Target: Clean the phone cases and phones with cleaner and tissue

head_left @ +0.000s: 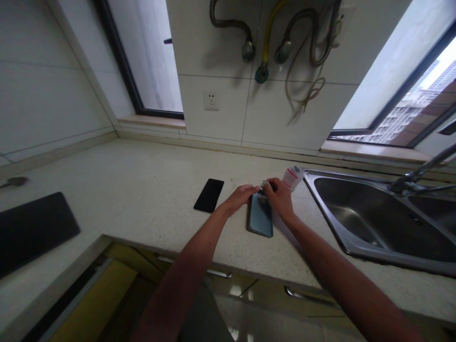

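The blue-grey case (261, 219) lay flat on the pale counter (142, 190), between the black phone (209, 195) and the sink (356, 251). The right hand (280, 197) was pinching a small whitish piece (264, 184) at the case's far end; from where I stood, I could not say exactly what it was. The left hand (242, 194) touched the upper left edge, but whether it gripped, I cannot tell. Just beyond the right hand was a clear bag (293, 175).

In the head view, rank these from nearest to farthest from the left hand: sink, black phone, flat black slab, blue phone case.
From the left hand:
1. Blue phone case: right by its fingertips.
2. Black phone: just to the left.
3. Sink: off to the right.
4. Flat black slab: far left.
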Available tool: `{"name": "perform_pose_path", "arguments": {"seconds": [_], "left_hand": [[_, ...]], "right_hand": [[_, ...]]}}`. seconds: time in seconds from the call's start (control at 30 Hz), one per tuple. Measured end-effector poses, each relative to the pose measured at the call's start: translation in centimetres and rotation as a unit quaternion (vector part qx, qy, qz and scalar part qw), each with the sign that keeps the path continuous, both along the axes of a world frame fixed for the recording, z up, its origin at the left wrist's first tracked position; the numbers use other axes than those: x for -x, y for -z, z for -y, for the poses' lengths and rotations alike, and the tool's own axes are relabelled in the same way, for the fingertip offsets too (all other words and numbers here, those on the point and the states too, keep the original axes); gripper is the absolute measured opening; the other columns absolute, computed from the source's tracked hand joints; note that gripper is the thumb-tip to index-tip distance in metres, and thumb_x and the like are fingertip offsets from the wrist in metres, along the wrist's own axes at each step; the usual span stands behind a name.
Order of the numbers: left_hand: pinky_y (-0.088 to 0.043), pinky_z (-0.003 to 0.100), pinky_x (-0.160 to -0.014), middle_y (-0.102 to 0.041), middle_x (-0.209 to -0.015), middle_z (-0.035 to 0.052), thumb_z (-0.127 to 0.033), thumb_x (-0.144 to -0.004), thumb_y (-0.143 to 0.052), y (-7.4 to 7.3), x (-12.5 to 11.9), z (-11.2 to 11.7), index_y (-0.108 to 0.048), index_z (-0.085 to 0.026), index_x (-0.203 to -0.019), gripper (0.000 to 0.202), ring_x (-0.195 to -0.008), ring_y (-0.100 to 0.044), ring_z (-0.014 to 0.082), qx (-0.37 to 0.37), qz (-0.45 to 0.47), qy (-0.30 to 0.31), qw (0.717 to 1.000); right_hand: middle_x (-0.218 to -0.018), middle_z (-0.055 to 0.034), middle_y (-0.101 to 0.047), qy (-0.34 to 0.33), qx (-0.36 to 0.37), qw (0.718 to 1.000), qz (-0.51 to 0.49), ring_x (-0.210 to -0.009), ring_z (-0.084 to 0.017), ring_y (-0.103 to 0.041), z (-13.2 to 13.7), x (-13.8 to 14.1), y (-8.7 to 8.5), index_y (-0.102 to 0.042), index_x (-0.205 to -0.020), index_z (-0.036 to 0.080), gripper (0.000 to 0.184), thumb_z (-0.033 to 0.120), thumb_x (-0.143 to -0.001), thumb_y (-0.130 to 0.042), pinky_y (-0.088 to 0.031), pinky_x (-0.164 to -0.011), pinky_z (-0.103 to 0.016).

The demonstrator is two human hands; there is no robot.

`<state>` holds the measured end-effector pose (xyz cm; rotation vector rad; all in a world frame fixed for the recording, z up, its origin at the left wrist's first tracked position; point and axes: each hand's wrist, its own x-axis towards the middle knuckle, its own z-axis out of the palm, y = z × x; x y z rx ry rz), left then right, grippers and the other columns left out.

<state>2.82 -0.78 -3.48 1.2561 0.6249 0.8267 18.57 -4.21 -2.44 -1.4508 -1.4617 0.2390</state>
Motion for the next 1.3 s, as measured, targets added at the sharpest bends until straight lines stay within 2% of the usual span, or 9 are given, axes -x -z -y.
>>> {"name": "perform_pose_path", "arguments": {"seconds": [0.17,0.27,0.43,0.57,0.63,0.8,1.07,1.2,1.3], "left_hand": [[-0.044,0.028,-0.070,-0.059,-0.069,0.0021,-0.053,-0.084,-0.057,0.6,-0.1,-0.2,-0.065,-0.016,-0.076,0.039,-0.073,-0.056,0.0177,-0.133,-0.116,-0.020,0.984],[-0.045,0.031,-0.078,-0.065,-0.077,0.0049,-0.047,-0.089,-0.052,0.4,0.3,-0.1,-0.067,-0.018,-0.078,0.034,-0.080,-0.060,0.0212,-0.239,-0.209,-0.083,0.944],[-0.040,0.037,-0.097,-0.069,-0.103,0.0151,-0.028,-0.091,-0.044,-1.4,1.7,0.2,-0.070,-0.018,-0.095,0.027,-0.105,-0.059,0.0281,-0.329,-0.400,-0.249,0.818],[-0.040,0.044,-0.095,-0.063,-0.120,0.0185,-0.030,-0.087,-0.049,-2.6,4.1,0.6,-0.061,-0.015,-0.119,0.037,-0.116,-0.052,0.0334,-0.289,-0.541,-0.381,0.692],[-0.042,0.046,-0.092,-0.061,-0.123,0.0211,-0.034,-0.083,-0.055,-2.5,5.6,0.7,-0.057,-0.014,-0.123,0.045,-0.119,-0.050,0.0361,-0.240,-0.602,-0.384,0.657],[-0.042,0.049,-0.092,-0.061,-0.122,0.0253,-0.054,-0.077,-0.060,-1.9,8.0,0.7,-0.057,-0.011,-0.122,0.063,-0.117,-0.052,0.0400,-0.182,-0.657,-0.331,0.653],[-0.048,0.045,-0.086,-0.062,-0.117,0.0266,-0.053,-0.066,-0.071,-1.8,8.3,-0.1,-0.061,-0.011,-0.114,0.064,-0.111,-0.058,0.0394,-0.147,-0.632,-0.366,0.667],[-0.049,0.045,-0.086,-0.064,-0.116,0.0260,-0.050,-0.065,-0.074,-2.0,8.5,-0.2,-0.058,-0.012,-0.113,0.064,-0.107,-0.062,0.0391,-0.129,-0.596,-0.352,0.710],[-0.050,0.045,-0.084,-0.066,-0.113,0.0235,-0.044,-0.064,-0.078,-2.3,8.7,-0.2,-0.053,-0.014,-0.117,0.066,-0.105,-0.064,0.0373,-0.098,-0.515,-0.365,0.769]], "right_hand": [[-0.074,-0.0047,-0.068,0.003,0.022,0.999,0.043,-0.066,-0.020,-0.059,-0.2,-0.2,0.4,-0.067,-0.089,0.017,0.027,0.039,-0.083,-0.052,-0.043,-0.064,-0.031],[-0.076,-0.0053,-0.069,0.000,0.050,0.996,0.073,-0.069,-0.020,-0.061,-0.2,-0.3,0.6,-0.068,-0.089,0.017,0.026,0.037,-0.083,-0.051,-0.043,-0.064,-0.031],[-0.074,-0.0055,-0.069,0.009,0.086,0.989,0.119,-0.069,-0.020,-0.062,-0.3,-0.4,0.6,-0.068,-0.086,0.019,0.023,0.034,-0.083,-0.051,-0.042,-0.063,-0.030],[-0.071,-0.0062,-0.069,0.013,0.106,0.983,0.150,-0.064,-0.020,-0.061,-0.2,-0.3,0.5,-0.068,-0.082,0.020,0.019,0.030,-0.082,-0.052,-0.040,-0.059,-0.029],[-0.072,-0.0066,-0.069,0.010,0.098,0.983,0.158,-0.064,-0.021,-0.061,-0.2,-0.2,0.4,-0.068,-0.082,0.020,0.018,0.028,-0.082,-0.052,-0.040,-0.059,-0.030],[-0.076,-0.0062,-0.070,-0.006,0.072,0.985,0.156,-0.068,-0.021,-0.062,-0.1,0.2,0.4,-0.069,-0.087,0.020,0.021,0.029,-0.085,-0.050,-0.041,-0.063,-0.030],[-0.076,-0.0054,-0.071,-0.039,0.060,0.986,0.154,-0.068,-0.019,-0.062,0.2,0.6,0.3,-0.070,-0.089,0.019,0.023,0.029,-0.086,-0.050,-0.041,-0.063,-0.029],[-0.076,-0.0049,-0.070,-0.054,0.050,0.985,0.156,-0.067,-0.019,-0.062,0.5,0.9,0.2,-0.069,-0.091,0.019,0.023,0.031,-0.086,-0.050,-0.041,-0.064,-0.029],[-0.078,-0.0051,-0.071,-0.063,0.051,0.984,0.158,-0.068,-0.019,-0.062,0.5,1.0,0.3,-0.070,-0.093,0.019,0.023,0.031,-0.086,-0.051,-0.042,-0.064,-0.029]]}}
